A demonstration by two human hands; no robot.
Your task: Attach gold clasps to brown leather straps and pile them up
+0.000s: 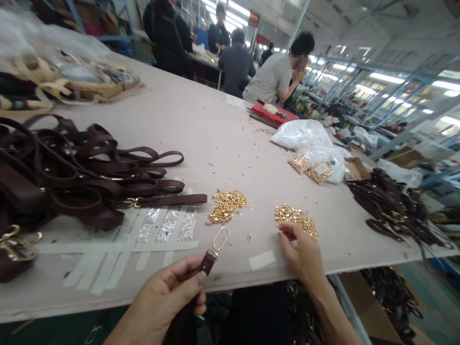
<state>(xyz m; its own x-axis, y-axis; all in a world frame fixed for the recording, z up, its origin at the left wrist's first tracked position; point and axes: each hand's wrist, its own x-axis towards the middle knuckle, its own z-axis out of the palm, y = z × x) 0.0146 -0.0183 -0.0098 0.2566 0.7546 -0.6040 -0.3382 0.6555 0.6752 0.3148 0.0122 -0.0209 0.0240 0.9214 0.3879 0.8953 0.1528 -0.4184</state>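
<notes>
My left hand [172, 292] is closed around a dark brown leather strap [207, 262], near its end. A gold oval ring clasp [220, 238] sticks out from that end, over the table edge. My right hand [300, 249] reaches to the near side of a pile of small gold rivet-like pieces [296, 218]. Its thumb and forefinger tips are drawn together there; anything between them is too small to make out. A second pile of similar gold pieces [228, 205] lies to the left, beyond the clasp.
Brown leather straps [82, 167] are heaped on the left. Pale tape strips [118, 247] cross the table [230, 143]. At the right are plastic bags [305, 136], a red tray [275, 111] and more straps [391, 206]. A person [273, 72] sits across the table.
</notes>
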